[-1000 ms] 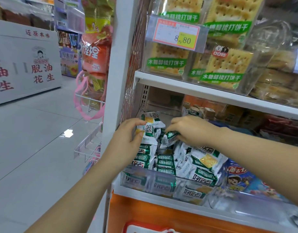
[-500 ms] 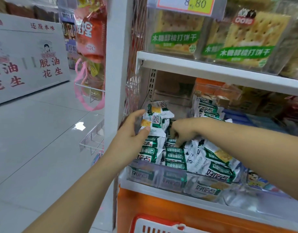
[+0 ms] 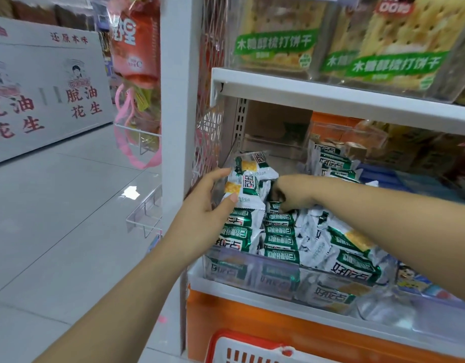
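The white shelf unit fills the view, with its upright post just left of the left hand's grip. The pale tiled floor spreads away further left. Far to the left of the grip and above it stands a white display case with red characters. The upper shelf runs well above both hands and carries large clear cracker packs with green labels. Below the grip an orange panel fronts the unit's base, and under that shows the rim of a red basket. A clear bin sits directly beneath the hands, its front wall just below the left wrist. It is filled with green and white snack packets lying in rows and loose heaps to the right of the grip. The left hand holds the upright packets at the bin's left end. Its thumb lies across their front and its fingers wrap the side nearest the post, so the stack is clasped between them and stands above the rows. The right hand reaches in just right of that stack, fingers bent down into the heap over a single packet standing on edge; its fingertips are in shadow, and I cannot tell whether they pinch it
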Tool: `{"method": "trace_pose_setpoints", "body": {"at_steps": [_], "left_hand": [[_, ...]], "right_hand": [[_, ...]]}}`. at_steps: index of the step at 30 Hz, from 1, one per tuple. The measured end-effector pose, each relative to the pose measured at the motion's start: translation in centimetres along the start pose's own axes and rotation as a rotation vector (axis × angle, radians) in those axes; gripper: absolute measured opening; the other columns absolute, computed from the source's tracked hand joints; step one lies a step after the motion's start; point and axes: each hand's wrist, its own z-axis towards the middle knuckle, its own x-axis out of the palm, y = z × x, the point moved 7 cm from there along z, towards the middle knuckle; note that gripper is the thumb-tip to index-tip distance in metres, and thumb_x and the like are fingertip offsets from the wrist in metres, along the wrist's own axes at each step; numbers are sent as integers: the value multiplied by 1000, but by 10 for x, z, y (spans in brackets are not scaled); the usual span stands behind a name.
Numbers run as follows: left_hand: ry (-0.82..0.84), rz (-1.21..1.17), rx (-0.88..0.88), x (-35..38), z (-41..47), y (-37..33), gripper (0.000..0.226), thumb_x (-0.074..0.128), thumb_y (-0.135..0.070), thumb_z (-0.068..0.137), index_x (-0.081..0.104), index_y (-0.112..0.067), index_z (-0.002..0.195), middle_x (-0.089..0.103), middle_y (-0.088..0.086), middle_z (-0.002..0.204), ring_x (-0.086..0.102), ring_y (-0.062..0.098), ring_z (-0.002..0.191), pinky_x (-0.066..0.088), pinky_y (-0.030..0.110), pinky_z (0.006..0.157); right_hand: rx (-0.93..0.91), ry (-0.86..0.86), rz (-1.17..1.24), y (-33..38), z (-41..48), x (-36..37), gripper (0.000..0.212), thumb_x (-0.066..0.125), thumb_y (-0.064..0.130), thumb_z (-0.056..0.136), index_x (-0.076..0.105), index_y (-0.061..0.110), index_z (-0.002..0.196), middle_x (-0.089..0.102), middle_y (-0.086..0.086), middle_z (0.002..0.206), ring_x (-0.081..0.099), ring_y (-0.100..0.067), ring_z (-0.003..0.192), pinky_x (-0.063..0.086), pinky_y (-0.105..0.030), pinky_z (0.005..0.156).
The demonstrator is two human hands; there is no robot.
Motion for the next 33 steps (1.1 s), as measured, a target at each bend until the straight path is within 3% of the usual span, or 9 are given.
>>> {"method": "trace_pose_setpoints", "body": {"at_steps": [3,7,11,15,22,25,27,30,33], "left_hand": [[-6,15,-3,-1,0,0,44,53,-24,96,41,-34,138,39,-27,129,34,-10,122,24,-10,77],[-5,33,12,0,1,0,42,51,-23,97,42,-34,137,38,-28,130,32,-11,122,22,-8,81],[8,52,31,1,2,-1,39,46,-17,99,43,-32,135,40,-21,137,33,-9,124,26,0,93],[20,18,24,2,3,-1,36,43,-10,100,43,-39,123,41,-16,140,36,-9,122,25,-9,85],[-8,144,31,-1,2,-7,35,51,-15,97,50,-28,130,34,-6,151,30,8,139,20,22,113],[-32,263,112,-4,-2,-24,37,57,-19,94,53,-27,129,28,-7,152,24,8,139,13,11,103],[-6,327,193,-1,-6,-38,41,62,-28,91,53,-30,130,33,-12,149,25,7,139,13,15,106],[58,445,268,8,-11,-53,50,64,-47,85,52,-36,132,48,-17,138,32,5,135,13,32,117],[86,401,280,13,-14,-62,35,62,-49,85,61,-37,118,63,-21,119,51,-3,113,12,38,119]], "right_hand": [[26,-6,-62,1,0,5,26,63,23,90,60,3,107,59,-4,88,53,-15,65,41,-20,50],[19,-78,-168,1,3,6,20,66,20,88,65,4,99,65,-5,88,61,-20,75,57,-34,72],[-8,-144,-264,5,-1,-4,5,59,9,89,63,6,89,58,-4,73,54,-20,62,49,-30,58],[-73,-211,-353,14,-18,-25,12,59,10,89,64,11,101,63,-4,86,62,-22,73,49,-30,59],[-207,-474,-538,28,-71,-51,28,56,11,91,61,22,116,68,0,102,59,-20,92,41,-29,65],[-288,-595,-458,27,-99,-57,24,58,21,91,62,24,115,67,6,105,48,-18,101,22,-27,72],[-317,-662,-324,28,-119,-64,22,62,27,88,64,20,109,66,2,99,49,-22,104,25,-29,76],[-299,-630,-121,29,-138,-68,30,56,34,92,59,21,119,62,5,109,51,-17,107,34,-27,90],[-287,-563,97,31,-149,-70,31,52,38,93,56,26,122,57,15,113,52,-2,100,37,-12,78]]}}
